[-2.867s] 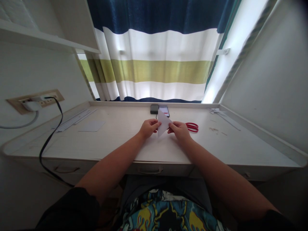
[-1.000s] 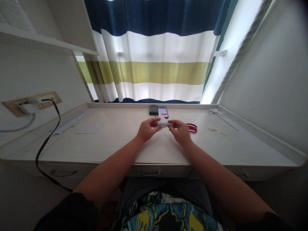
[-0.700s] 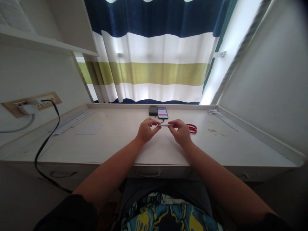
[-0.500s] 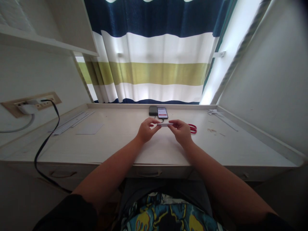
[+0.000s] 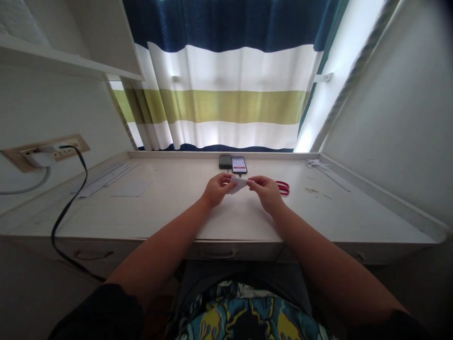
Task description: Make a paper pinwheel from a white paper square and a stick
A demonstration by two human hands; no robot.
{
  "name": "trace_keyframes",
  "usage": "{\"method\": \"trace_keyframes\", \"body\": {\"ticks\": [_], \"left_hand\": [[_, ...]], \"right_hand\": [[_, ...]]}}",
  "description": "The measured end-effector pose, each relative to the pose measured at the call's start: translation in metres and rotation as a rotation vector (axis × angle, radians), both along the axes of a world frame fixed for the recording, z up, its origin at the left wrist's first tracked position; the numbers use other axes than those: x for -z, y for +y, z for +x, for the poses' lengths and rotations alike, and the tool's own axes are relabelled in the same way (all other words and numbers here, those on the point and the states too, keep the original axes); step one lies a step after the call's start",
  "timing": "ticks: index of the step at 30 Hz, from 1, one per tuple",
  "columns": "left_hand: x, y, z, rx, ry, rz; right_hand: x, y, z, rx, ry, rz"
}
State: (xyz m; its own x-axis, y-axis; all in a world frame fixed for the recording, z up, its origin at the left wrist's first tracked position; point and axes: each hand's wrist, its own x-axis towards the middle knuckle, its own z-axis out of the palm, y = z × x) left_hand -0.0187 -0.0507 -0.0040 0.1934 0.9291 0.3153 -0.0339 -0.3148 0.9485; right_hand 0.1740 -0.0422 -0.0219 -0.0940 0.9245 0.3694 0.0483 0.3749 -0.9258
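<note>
Between my two hands, above the desk, is a small piece of white paper (image 5: 239,185), tilted so that its flat face shows. My left hand (image 5: 215,190) pinches its left side between thumb and fingers. The paper's right corner sits in the fingertips of my right hand (image 5: 265,191). Just past my right hand lie scissors with red handles (image 5: 283,188); their blades are hidden behind that hand. Straight beyond the paper a phone (image 5: 239,165) with a lit screen lies beside a dark power bank (image 5: 225,162).
Long white paper strips (image 5: 102,180) and a flat paper sheet (image 5: 132,189) lie at the left. On the right are a folded paper piece with a thin stick (image 5: 313,164) and small scraps (image 5: 311,191). A black cable (image 5: 60,222) hangs over the desk's left front edge.
The paper was seen nearly edge-on, as a thin level strip; now it is tilted and shows a wider, pointed face. Both hands have stayed in about the same place.
</note>
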Motion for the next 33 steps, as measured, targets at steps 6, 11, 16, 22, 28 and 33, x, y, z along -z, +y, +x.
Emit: {"method": "trace_keyframes", "body": {"ticks": [6,11,16,22,28,33], "left_hand": [[0.0044,0.0021,-0.0011,0.102,0.034,-0.212],[0.0027,-0.0017,-0.0008,0.172,0.053,-0.277],[0.0030,-0.0029,-0.0002,0.192,0.083,-0.269],[0.0038,0.0011,-0.0028,0.157,0.176,-0.176],[-0.0014,-0.0010,-0.0033,0.139,0.278,-0.078],[-0.0022,-0.0017,-0.0044,0.113,0.319,-0.042]], "right_hand": [[0.0017,0.0059,0.0028,-0.007,0.099,-0.087],[-0.0015,0.0042,0.0042,-0.024,0.156,-0.134],[-0.0044,0.0011,0.0032,-0.052,0.189,-0.150],[-0.0047,-0.0002,0.0024,-0.066,0.202,-0.172],[-0.0039,0.0013,0.0028,-0.052,0.190,-0.188],[-0.0053,-0.0011,0.0023,-0.075,0.167,-0.192]]}}
